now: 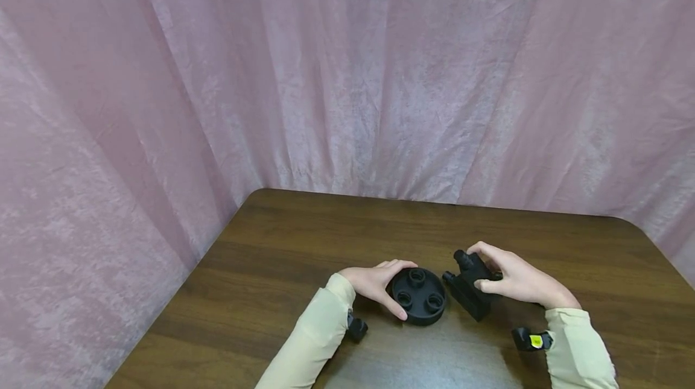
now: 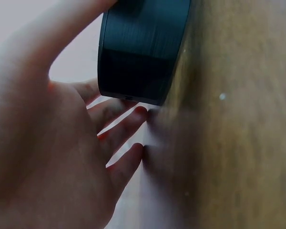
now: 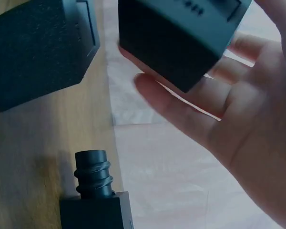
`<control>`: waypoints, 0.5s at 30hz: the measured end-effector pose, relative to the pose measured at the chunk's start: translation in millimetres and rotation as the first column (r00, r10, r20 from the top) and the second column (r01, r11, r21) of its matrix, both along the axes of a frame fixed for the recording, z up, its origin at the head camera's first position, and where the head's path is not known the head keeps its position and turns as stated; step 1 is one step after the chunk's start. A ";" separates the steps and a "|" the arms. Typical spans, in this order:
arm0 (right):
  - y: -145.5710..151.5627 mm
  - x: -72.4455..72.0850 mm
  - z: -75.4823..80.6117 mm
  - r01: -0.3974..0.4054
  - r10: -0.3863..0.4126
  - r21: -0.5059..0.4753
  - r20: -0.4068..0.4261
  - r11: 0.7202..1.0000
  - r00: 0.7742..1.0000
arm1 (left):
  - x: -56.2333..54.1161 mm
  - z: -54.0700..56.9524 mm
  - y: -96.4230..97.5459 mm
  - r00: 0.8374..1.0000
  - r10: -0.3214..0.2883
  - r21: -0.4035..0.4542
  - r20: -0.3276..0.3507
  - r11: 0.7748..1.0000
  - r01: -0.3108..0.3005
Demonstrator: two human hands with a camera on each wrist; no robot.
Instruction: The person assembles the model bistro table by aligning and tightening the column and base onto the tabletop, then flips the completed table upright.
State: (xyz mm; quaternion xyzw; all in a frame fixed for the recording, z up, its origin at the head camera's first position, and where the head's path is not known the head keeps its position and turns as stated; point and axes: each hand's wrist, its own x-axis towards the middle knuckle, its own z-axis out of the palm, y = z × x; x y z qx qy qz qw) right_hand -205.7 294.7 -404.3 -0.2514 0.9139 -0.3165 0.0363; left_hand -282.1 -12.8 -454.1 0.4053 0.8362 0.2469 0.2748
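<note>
My left hand (image 1: pixel 377 283): thumb and fingers curved round the rim of one round black disc with three raised sockets (image 1: pixel 418 294), on the table. My right hand (image 1: pixel 521 278): one black rectangular block (image 3: pixel 169 45) held between thumb and fingers. Near it: one broad, black, angular block (image 3: pixel 35 55); one black block with threaded peg (image 3: pixel 93 210). Beneath: brown wood-grain table (image 1: pixel 304 229). Behind: pink velvety curtain (image 1: pixel 347 75).

Even light fills the head view, with pale glare on the tabletop (image 1: pixel 423 365), well away from its far edge. The left-wrist view is hazy, the backdrop (image 2: pixel 78 59) washed out, soft shadows beside the left hand (image 2: pixel 52 143); the right-wrist view is dim.
</note>
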 end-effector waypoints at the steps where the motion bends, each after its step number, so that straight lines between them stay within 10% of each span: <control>1: -0.4 0.1 -0.1 0.008 -0.008 0.003 -0.004 1.000 1.000 | 0.0 -0.2 0.3 1.000 0.000 0.000 -0.001 1.000 0.000; 15: -12.9 5.4 11.5 0.004 0.003 0.101 -0.077 0.995 0.997 | -0.9 -2.0 -0.3 1.000 0.005 0.008 -0.002 1.000 -0.005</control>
